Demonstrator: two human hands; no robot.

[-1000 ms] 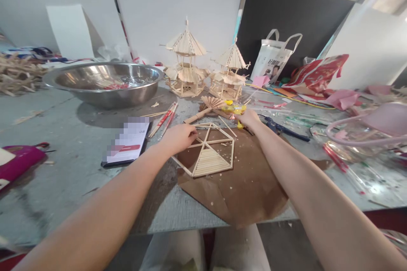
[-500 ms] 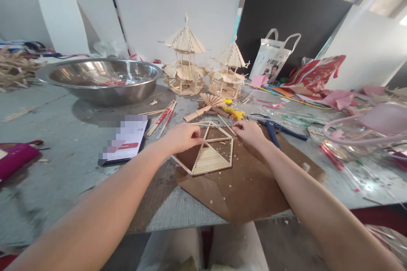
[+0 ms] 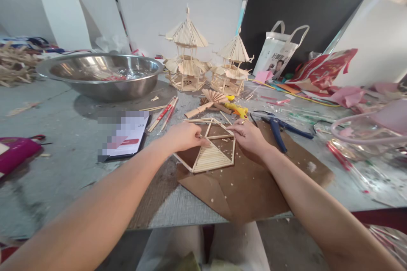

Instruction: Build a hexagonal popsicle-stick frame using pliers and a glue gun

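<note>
Head view: my right hand point(image 3: 248, 136) has left the yellow tool point(image 3: 242, 112) for the right side of the stick frame point(image 3: 211, 159) on the brown sheet point(image 3: 254, 190), putting both hands there, the left hand point(image 3: 185, 136) with grip pinched at its hub, the right grip I cannot tell.

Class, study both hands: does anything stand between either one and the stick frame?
Nothing visible does. The left hand is over the left part of the stick frame, the right hand at its right corner; the blue-handled tool lies farther right, out of the way.
</note>
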